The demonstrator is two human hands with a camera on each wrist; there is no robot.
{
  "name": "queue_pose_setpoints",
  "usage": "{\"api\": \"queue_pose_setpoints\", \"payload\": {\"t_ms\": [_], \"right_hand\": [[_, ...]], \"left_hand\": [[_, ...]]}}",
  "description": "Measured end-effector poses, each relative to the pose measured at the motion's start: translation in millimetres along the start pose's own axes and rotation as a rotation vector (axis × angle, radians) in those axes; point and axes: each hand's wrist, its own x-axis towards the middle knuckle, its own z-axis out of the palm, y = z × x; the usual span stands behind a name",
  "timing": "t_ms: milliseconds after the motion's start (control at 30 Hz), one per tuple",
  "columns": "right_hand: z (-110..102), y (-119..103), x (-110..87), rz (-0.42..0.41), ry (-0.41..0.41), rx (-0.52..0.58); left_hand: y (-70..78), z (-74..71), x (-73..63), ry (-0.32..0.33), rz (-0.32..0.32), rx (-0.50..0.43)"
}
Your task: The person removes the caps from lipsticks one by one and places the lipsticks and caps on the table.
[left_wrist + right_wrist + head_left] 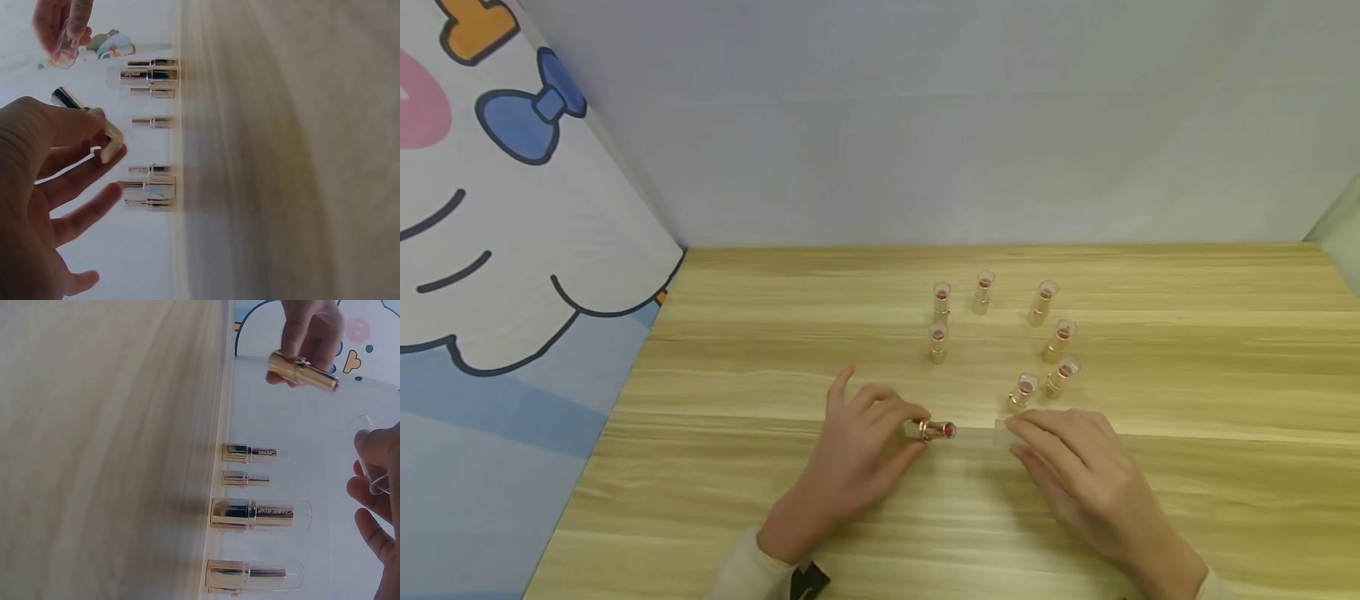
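My left hand (pixel 865 454) pinches an uncapped gold lipstick (pixel 936 430) between thumb and fingers, its red tip pointing right in the head view. Several of that hand's other fingers are spread apart. My right hand (pixel 1086 475) holds a clear lipstick cap (pixel 1002 432) by its side, a short gap from the lipstick. The right wrist view shows both the gold tube (pixel 306 372) and the see-through cap (pixel 359 425) raised above the tabletop. Just beyond my right fingertips stands a capped lipstick (pixel 1024 388).
Several more capped lipsticks stand upright in a loose ring on the wooden table (pixel 760 333), including one at the back (pixel 983 292) and one on the right (pixel 1060 342). A pale wall (pixel 962 150) rises behind, and a cartoon-printed cloth (pixel 512 250) borders the left edge.
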Motion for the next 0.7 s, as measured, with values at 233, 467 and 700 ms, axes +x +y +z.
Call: {"api": "queue_pose_setpoints", "payload": {"t_ms": [233,467,700], "right_hand": [[-1,2,0.4,0.012,-0.006,-0.012],[-1,2,-0.7,0.016,-0.015,-0.013],[0,2,-2.4,0.024,-0.026,-0.006]], "left_hand": [[-5.6,4.5,-2.7,-0.192,-0.267,-0.149],[-16.6,10.7,-5.4,-0.257,-0.328,-0.259],[-26.5,15.4,-9.5,-0.253,-0.286,-0.269]]}}
